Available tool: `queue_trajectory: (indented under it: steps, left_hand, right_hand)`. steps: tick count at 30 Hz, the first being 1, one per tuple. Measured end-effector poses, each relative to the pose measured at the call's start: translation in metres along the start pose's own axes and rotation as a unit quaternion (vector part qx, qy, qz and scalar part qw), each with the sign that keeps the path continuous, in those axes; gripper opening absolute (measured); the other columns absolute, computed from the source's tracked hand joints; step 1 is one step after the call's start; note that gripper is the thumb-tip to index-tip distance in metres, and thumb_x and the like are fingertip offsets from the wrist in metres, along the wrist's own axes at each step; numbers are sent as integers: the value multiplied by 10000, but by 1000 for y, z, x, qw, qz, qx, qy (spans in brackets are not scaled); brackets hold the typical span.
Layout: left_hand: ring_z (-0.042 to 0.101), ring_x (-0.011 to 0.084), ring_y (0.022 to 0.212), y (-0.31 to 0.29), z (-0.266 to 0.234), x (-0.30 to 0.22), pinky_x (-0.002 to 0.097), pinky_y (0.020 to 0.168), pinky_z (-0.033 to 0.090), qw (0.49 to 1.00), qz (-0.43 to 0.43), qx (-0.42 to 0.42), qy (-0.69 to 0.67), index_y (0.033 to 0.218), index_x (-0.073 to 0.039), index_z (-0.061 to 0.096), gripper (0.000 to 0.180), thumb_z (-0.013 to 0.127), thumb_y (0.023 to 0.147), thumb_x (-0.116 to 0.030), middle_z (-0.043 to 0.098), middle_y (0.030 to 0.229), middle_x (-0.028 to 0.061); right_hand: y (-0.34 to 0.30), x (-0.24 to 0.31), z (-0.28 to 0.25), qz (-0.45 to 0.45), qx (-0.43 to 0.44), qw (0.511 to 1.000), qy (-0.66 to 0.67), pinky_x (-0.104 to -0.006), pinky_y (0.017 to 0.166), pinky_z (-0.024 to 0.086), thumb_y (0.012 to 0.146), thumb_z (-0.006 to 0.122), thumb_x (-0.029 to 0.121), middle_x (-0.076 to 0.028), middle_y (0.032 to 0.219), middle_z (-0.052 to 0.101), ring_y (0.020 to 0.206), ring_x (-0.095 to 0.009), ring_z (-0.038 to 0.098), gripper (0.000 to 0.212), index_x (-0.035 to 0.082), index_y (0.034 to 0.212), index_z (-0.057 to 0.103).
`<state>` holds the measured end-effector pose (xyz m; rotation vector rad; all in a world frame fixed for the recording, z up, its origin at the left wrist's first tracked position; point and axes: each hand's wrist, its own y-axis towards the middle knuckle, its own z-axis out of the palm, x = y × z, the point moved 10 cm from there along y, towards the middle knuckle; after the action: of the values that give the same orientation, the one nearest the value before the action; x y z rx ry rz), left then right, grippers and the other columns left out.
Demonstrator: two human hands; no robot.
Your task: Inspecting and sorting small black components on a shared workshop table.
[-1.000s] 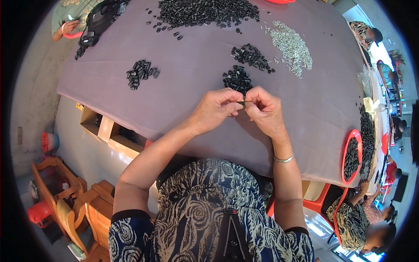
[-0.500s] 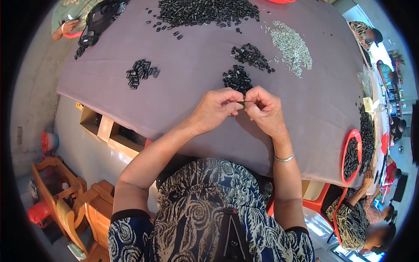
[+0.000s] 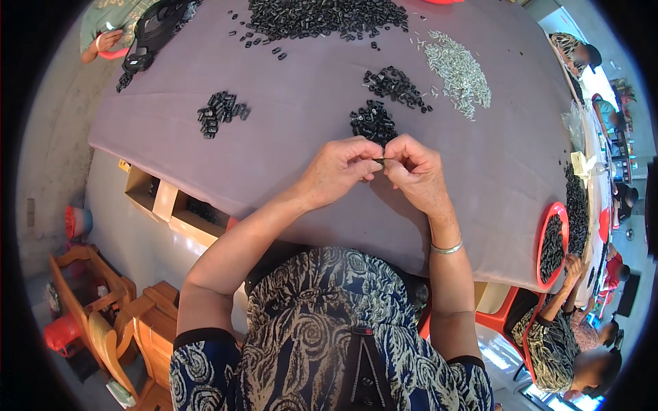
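Observation:
My left hand (image 3: 343, 168) and my right hand (image 3: 417, 172) meet fingertip to fingertip over the table, just in front of a small heap of black parts (image 3: 373, 121). Pinched between them is a small dark part (image 3: 381, 162), mostly hidden by the fingers, so its exact kind cannot be made out. Both hands are closed on it. Behind that heap lies a second group of black parts (image 3: 396, 89). To its right spreads a pile of small silvery pins (image 3: 458, 74).
A large pile of black parts (image 3: 322, 19) covers the far side of the cloth-covered table (image 3: 295, 103). Another small group (image 3: 221, 114) lies left. A red tray (image 3: 562, 214) of black parts sits at the right edge, beside a co-worker's hand (image 3: 572, 266). Wooden chairs (image 3: 147, 329) stand lower left.
My hands stay almost in place, still pinching the small part. At the right, the co-worker's hand has shifted toward the red tray's edge.

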<state>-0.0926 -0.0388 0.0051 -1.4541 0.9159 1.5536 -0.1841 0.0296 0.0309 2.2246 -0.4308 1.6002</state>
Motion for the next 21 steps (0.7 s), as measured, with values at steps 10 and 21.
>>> queue_trajectory:
  steps: [10,21]
  left_hand:
    - [589,91,727,0,-1,-3,237,663,501,1000,18,-4,24,974,14,620,122,572,863,0,575,870,24]
    - [574,59,723,-2,-3,-2,200,655,493,999,11,-34,5,964,5,635,102,576,881,-1,538,841,-7]
  right_hand:
    - [0,4,3,6,8,1000,8,-199,491,373,763,534,-47,43,595,478,549,-11,426,82,34,756,528]
    - [-2,11,5,-54,2,997,-50,-196,447,377,785,509,-56,26,605,485,521,-20,442,98,42,784,517]
